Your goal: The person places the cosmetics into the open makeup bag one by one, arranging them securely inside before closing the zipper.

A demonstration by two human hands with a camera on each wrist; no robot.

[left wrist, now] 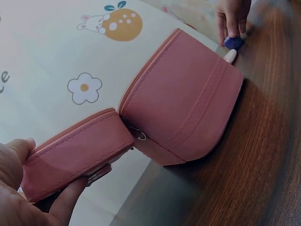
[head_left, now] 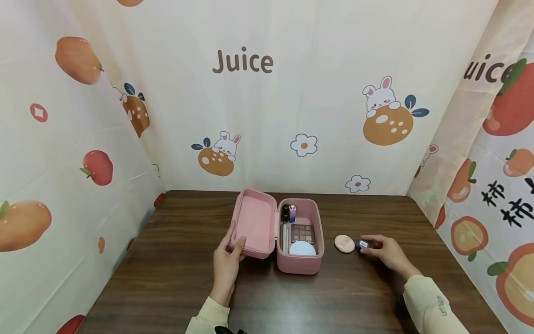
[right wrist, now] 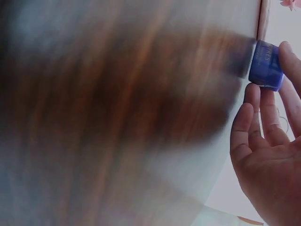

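Note:
A pink cosmetic case (head_left: 300,260) stands open on the dark wood table, its lid (head_left: 255,222) folded out to the left. My left hand (head_left: 227,262) grips the lid's near edge, thumb inside; the left wrist view shows the lid (left wrist: 80,150) held between thumb and fingers. Inside the case lie an eyeshadow palette (head_left: 302,232), a pale blue round compact (head_left: 302,248) and small bottles (head_left: 289,212). My right hand (head_left: 381,250) pinches a small blue jar (head_left: 361,244) on the table right of the case, seen close as the blue jar (right wrist: 266,66). A pink round puff (head_left: 344,243) lies beside it.
Printed fabric walls with fruit and rabbit patterns close in the table (head_left: 175,278) at the back, left and right. Bare wood lies in front of the case and towards both front corners.

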